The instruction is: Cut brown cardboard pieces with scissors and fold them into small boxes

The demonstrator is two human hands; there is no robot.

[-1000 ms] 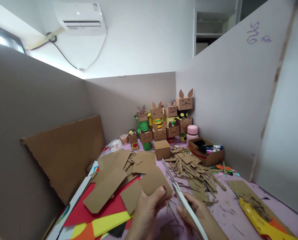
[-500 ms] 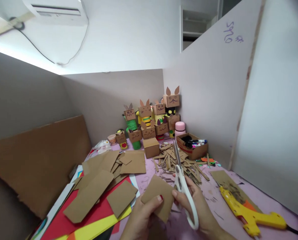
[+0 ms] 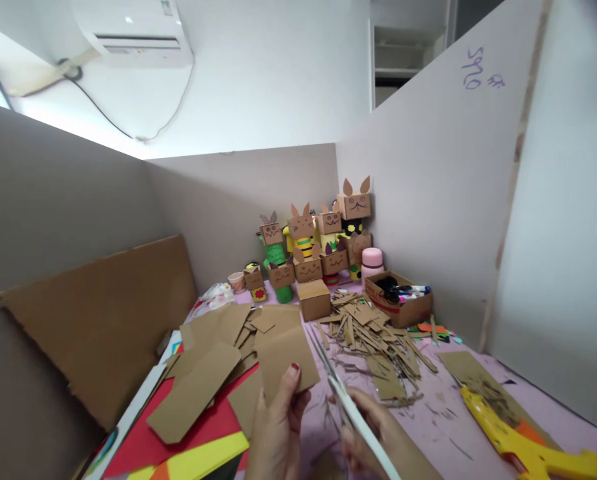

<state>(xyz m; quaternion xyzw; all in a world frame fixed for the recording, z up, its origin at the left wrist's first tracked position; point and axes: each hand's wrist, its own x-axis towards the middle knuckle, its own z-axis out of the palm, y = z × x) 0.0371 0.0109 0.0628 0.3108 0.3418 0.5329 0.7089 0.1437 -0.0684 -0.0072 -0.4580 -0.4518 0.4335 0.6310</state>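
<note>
Left grip [image 3: 278, 427] pinches the cardboard piece [image 3: 287, 360], now raised; right grip [image 3: 373, 433] clasps scissors [image 3: 338, 390], blades swung toward 11 o'clock, I note.

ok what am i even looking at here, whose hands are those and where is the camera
This view comes from a camera worn on a person's head, looking forward and down, so both hands are that person's own. The left hand pinches a flat brown cardboard rectangle. The right hand grips white-handled scissors; whether the blades are open is blurred. On the pink table lie loose cardboard strips, red and yellow paper sheets, a yellow glue gun, a small box of markers and cardboard box animals at the back.
</note>
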